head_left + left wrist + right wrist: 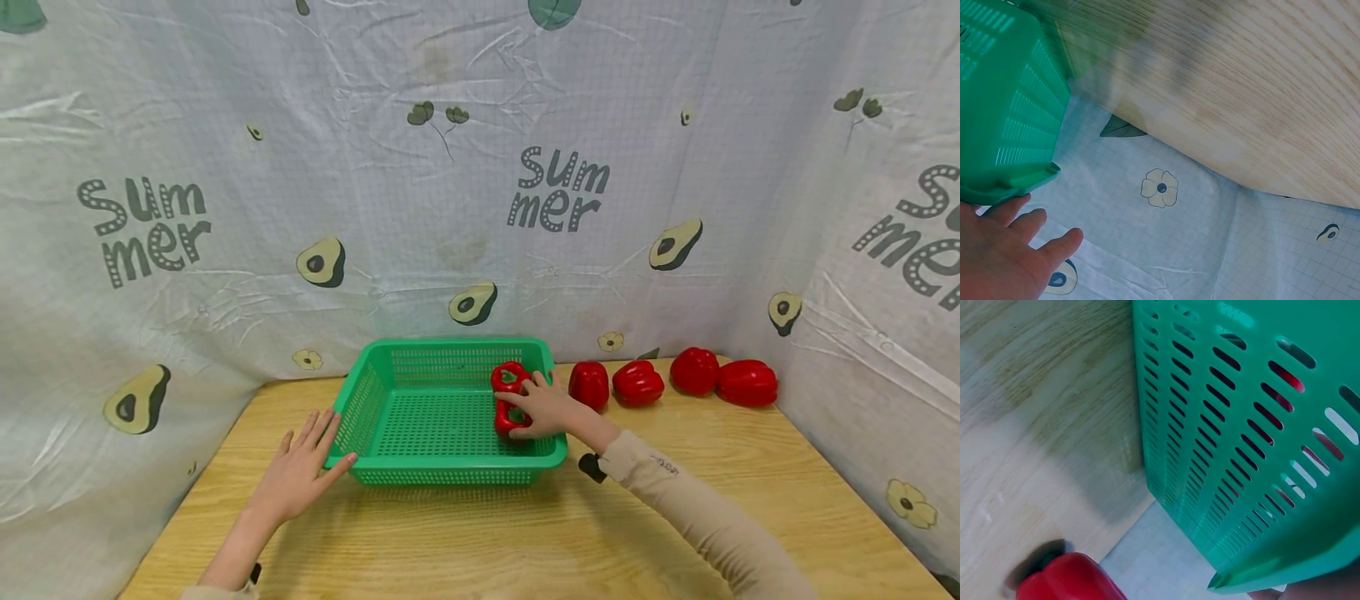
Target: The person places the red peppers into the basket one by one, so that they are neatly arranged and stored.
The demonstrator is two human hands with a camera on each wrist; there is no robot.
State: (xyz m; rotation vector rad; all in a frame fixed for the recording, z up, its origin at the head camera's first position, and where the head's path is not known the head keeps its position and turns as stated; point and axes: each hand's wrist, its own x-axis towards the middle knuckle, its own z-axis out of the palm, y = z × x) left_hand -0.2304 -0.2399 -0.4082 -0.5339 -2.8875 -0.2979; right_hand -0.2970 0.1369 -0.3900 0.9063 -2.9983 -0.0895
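Note:
A green plastic basket (442,477) with slotted walls stands on the wooden table. Inside it, at the right end, are two red bell peppers, the rear one (499,382) behind the front one (503,423). My right hand (551,410) reaches over the right rim and holds the front pepper, fingers at its far side and thumb at its near side. In the right wrist view the basket wall (1210,425) hides most of that hand. My left hand (296,475) lies along the basket's left rim, fingers straight and spread; the left wrist view shows its fingers (1060,249) by the rim.
Right of the basket, several more red bell peppers, such as this nearest one (588,386) and the far-right one (747,383), lie along the table's back edge. A printed white cloth (420,250) hangs behind and at the sides. Bare tabletop (450,542) shows in front.

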